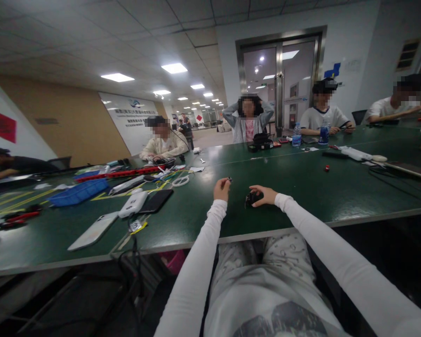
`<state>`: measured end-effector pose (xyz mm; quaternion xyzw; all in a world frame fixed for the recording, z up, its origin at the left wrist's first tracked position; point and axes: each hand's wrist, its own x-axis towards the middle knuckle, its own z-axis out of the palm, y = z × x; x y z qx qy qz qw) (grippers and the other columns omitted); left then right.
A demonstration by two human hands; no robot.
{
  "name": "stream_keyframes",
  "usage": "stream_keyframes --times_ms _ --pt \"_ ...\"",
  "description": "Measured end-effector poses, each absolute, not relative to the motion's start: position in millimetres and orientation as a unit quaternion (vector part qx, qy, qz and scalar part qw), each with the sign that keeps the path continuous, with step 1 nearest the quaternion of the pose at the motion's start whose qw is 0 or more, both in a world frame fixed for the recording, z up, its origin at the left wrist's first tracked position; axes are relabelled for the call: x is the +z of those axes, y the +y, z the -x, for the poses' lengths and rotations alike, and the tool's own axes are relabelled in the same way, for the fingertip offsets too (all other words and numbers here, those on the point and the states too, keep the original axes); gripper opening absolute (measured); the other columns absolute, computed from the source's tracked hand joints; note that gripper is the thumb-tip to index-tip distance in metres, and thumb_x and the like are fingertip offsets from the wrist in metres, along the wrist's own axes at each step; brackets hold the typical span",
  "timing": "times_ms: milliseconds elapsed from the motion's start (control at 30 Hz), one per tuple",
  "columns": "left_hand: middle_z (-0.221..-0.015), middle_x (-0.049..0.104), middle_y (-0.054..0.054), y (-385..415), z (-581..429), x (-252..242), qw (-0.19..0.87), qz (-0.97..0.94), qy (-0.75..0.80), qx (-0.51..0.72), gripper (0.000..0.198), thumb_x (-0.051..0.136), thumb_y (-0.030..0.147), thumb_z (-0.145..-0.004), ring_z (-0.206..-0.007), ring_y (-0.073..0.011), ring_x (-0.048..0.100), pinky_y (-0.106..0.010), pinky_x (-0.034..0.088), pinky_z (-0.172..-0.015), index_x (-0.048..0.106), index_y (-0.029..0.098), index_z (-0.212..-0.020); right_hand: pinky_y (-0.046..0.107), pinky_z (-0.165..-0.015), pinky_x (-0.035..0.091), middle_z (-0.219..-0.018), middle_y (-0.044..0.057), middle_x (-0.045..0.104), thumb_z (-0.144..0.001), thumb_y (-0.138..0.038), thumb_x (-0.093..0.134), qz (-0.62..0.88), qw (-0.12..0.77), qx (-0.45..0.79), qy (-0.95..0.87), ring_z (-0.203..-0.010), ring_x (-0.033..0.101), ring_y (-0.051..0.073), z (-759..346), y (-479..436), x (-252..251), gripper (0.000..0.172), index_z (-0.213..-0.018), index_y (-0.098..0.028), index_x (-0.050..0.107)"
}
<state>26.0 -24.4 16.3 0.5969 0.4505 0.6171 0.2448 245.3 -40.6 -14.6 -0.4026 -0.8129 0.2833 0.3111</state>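
Observation:
My left hand (221, 189) is raised a little over the green table, its fingers pinched on a small metallic piece (230, 179) too tiny to name. To its right, my right hand (264, 195) curls its thumb and fingers around a small black object (253, 198) on or just above the tabletop. Part of that black object is hidden by the fingers, and its kind does not show. The two hands are apart from each other.
On the left of the green table (196, 220) lie a white phone (94, 230), a black phone (156, 201), a blue tray (77, 193) and a coiled white cable (180, 181). A small red item (327, 168) lies at right. Several people sit around the table; bottles (296, 135) stand across.

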Motion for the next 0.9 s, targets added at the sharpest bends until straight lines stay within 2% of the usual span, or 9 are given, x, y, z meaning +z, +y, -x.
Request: stream_keyframes --times_ms 133,233,367,467,633,767,900 --pt "-0.076 0.057 -0.003 -13.8 5.1 25.9 0.338 -0.368 0.418 0.758 0.020 0.051 0.031 -0.069 -0.065 -0.0099 0.055 -0.019 0.039 -0.048 0.051 0.016 -0.082 0.036 -0.083 0.036 -0.107 0.003 0.052 -0.047 -0.044 0.069 0.399 0.307 0.286 -0.816 -0.092 0.050 0.019 -245.9 -39.5 -14.8 0.081 -0.118 -0.026 0.035" --pt "-0.073 0.057 -0.003 -12.0 16.9 26.8 0.405 -0.256 0.400 0.781 0.018 0.048 0.031 -0.072 -0.062 -0.0090 0.055 -0.020 0.039 -0.048 0.050 0.016 -0.081 0.036 -0.082 0.037 -0.108 0.003 0.052 -0.047 -0.044 0.069 0.401 0.305 0.283 -0.817 -0.092 0.050 0.019 -246.1 -39.3 -14.8 0.081 -0.118 -0.025 0.035" --pt "-0.074 0.057 -0.004 -15.2 2.6 19.9 0.428 -0.320 0.410 0.739 0.021 0.049 0.034 -0.071 -0.064 -0.0101 0.055 -0.021 0.039 -0.051 0.049 0.016 -0.080 0.036 -0.083 0.036 -0.109 0.003 0.052 -0.048 -0.043 0.069 0.408 0.297 0.280 -0.817 -0.093 0.051 0.020 -246.1 -39.9 -14.5 0.080 -0.118 -0.026 0.035" --pt "-0.079 0.057 -0.004 -23.5 -22.0 10.6 0.373 -0.522 0.426 0.638 0.024 0.049 0.036 -0.070 -0.071 -0.0120 0.055 -0.023 0.041 -0.057 0.048 0.016 -0.083 0.037 -0.084 0.035 -0.109 0.004 0.052 -0.049 -0.044 0.068 0.417 0.288 0.269 -0.819 -0.094 0.051 0.020 -246.0 -40.4 -13.8 0.079 -0.119 -0.027 0.035" --pt "-0.087 0.055 -0.004 -49.4 -52.6 3.6 0.167 -0.808 0.407 0.393 0.020 0.042 0.032 -0.075 -0.083 -0.0133 0.051 -0.030 0.039 -0.077 0.050 0.018 -0.088 0.038 -0.084 0.035 -0.109 0.004 0.052 -0.047 -0.048 0.068 0.427 0.268 0.242 -0.829 -0.096 0.050 0.022 -245.8 -41.0 -12.3 0.085 -0.121 -0.027 0.033" --pt "-0.090 0.054 -0.005 -63.1 -59.1 8.3 0.063 -0.888 0.369 0.268 0.021 0.038 0.028 -0.078 -0.087 -0.0147 0.048 -0.031 0.037 -0.081 0.050 0.018 -0.093 0.039 -0.085 0.034 -0.110 0.004 0.053 -0.048 -0.050 0.066 0.431 0.261 0.238 -0.830 -0.099 0.049 0.023 -245.4 -41.8 -10.9 0.085 -0.121 -0.027 0.032" --pt "-0.088 0.054 -0.005 -59.0 -48.8 10.4 0.024 -0.893 0.382 0.238 0.023 0.036 0.029 -0.079 -0.085 -0.0151 0.049 -0.031 0.037 -0.080 0.050 0.018 -0.094 0.039 -0.085 0.034 -0.110 0.003 0.053 -0.050 -0.050 0.065 0.423 0.262 0.245 -0.832 -0.097 0.049 0.022 -245.5 -42.4 -10.3 0.082 -0.121 -0.027 0.032"
